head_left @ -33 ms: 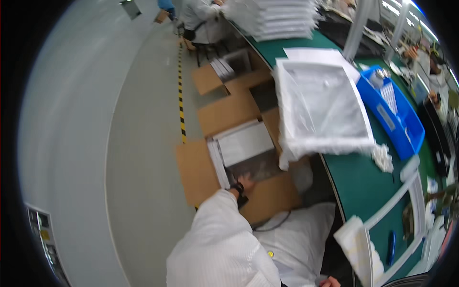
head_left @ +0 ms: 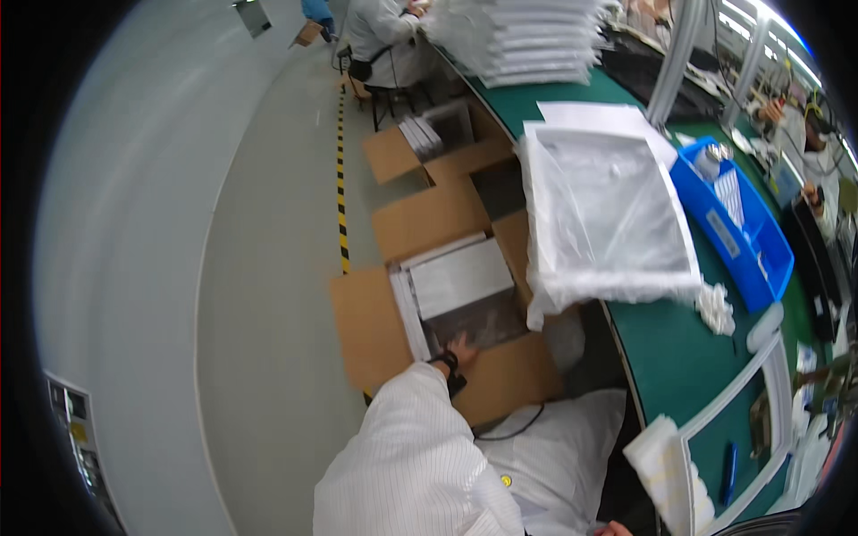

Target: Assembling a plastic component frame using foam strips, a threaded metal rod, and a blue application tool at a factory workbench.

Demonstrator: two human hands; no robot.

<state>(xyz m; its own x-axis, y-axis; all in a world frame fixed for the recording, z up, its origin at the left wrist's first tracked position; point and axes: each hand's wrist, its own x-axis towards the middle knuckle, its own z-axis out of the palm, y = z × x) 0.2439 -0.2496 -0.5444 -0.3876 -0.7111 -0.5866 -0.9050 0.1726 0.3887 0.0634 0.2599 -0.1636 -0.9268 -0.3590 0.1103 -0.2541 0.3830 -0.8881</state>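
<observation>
My left hand (head_left: pixel 463 349), with a black band on its wrist, reaches down into an open cardboard box (head_left: pixel 431 217) on the floor. Its fingers look apart, over the near side of a dark, glossy panel (head_left: pixel 478 320); whether they touch it I cannot tell. Beyond that panel lies a flat silver-white piece (head_left: pixel 460 275), with pale padding along the box's left wall. Only a bit of my right hand (head_left: pixel 613 530) shows at the lower edge, its fingers mostly hidden.
On the green workbench (head_left: pixel 657 357) to the right lie a film-wrapped white frame (head_left: pixel 612 210), a blue bin (head_left: pixel 733 219), a bare white frame (head_left: pixel 728 393) and a blue pen (head_left: pixel 730 473). A wrapped stack (head_left: pixel 527 40) stands farther off, near a seated person (head_left: pixel 384 40).
The whole scene sits slightly lower in the picture. My left hand stays down in the box.
</observation>
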